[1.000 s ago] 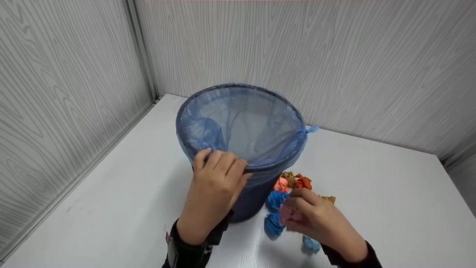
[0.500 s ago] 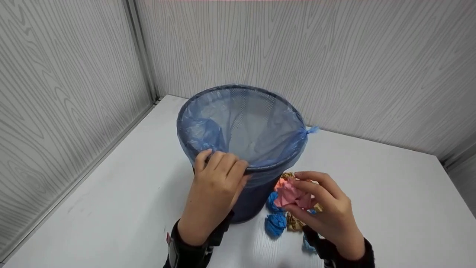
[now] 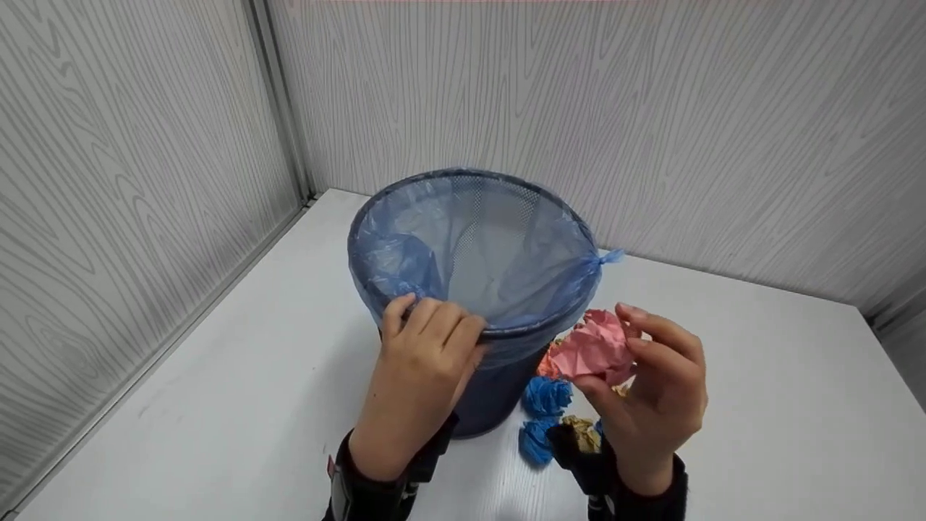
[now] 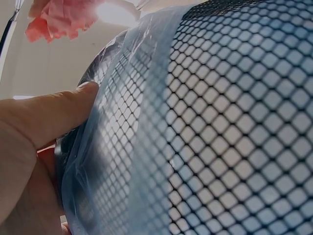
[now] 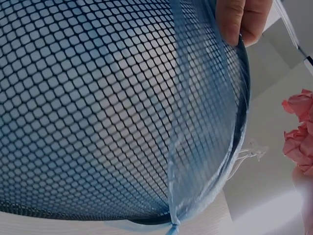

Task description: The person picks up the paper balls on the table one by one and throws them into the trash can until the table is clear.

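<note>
A dark mesh wastebasket stands upright, lined with a translucent blue plastic bag folded over its rim and knotted at the right. My left hand grips the near rim, fingers over the top; in the left wrist view its thumb presses the outside of the bag. Between thumb and fingertips, my right hand pinches a pink crumpled paper ball just right of the rim, above the other balls. The right wrist view shows the pink paper ball at its right edge.
By the basket's right foot lie two blue paper balls, a brown-yellow one and an orange-pink one, partly hidden by the right hand and its wrist strap. The white tabletop meets wood-grain panels at the back and left.
My right hand has lifted the pink paper ball up and slightly right, from among the balls to near the rim's height. The left hand keeps its grip on the rim.
</note>
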`<state>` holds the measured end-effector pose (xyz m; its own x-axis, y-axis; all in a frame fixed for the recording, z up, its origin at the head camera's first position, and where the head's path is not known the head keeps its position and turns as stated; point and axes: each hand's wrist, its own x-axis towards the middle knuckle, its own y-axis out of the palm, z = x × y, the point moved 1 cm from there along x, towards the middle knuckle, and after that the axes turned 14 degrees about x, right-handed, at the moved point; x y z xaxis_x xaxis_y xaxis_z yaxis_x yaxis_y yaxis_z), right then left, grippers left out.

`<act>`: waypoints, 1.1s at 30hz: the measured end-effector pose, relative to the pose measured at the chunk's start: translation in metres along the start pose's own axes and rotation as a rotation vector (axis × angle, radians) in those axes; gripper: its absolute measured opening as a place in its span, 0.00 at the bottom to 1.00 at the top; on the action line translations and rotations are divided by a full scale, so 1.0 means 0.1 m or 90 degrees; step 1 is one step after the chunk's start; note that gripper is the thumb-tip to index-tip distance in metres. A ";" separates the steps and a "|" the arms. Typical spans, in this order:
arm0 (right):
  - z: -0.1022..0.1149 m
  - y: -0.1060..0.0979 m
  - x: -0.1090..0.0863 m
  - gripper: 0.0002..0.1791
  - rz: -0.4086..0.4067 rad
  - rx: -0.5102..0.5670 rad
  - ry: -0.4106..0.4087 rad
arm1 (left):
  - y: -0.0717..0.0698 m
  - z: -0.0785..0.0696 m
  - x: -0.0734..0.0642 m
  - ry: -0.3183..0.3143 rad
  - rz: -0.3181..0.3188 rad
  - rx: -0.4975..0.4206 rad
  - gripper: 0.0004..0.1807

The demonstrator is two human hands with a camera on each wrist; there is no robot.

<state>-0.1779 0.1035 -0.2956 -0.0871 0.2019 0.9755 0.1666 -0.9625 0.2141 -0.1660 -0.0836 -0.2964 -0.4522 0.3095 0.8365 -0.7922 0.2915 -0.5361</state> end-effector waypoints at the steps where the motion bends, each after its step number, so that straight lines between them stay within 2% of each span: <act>1: -0.02 0.03 0.00 0.25 -0.017 0.000 -0.014 | 0.00 0.00 0.00 0.000 -0.004 -0.001 0.14; 4: -0.10 0.11 0.00 0.24 -0.050 -0.010 -0.043 | 0.00 -0.01 -0.01 0.000 -0.011 -0.003 0.13; 7: -0.18 0.18 0.00 0.23 -0.060 -0.025 -0.057 | 0.00 -0.02 -0.01 -0.001 -0.013 -0.005 0.13; 11: -0.25 0.23 -0.02 0.23 -0.041 -0.063 -0.053 | 0.01 -0.02 -0.01 0.001 -0.011 -0.007 0.13; 18: -0.31 0.22 -0.03 0.25 -0.024 -0.089 -0.032 | 0.01 -0.02 0.00 -0.001 -0.001 0.007 0.13; 27: -0.36 0.18 -0.06 0.28 0.060 -0.244 0.031 | 0.00 0.00 0.00 0.002 0.008 0.005 0.13; 33: -0.38 0.18 -0.06 0.27 0.093 -0.244 0.063 | 0.00 0.01 0.00 0.002 0.009 0.005 0.13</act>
<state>-0.2118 0.0780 -0.2993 -0.1865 0.0574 0.9808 -0.1911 -0.9813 0.0211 -0.1662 -0.0845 -0.2958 -0.4617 0.3161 0.8288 -0.7890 0.2807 -0.5465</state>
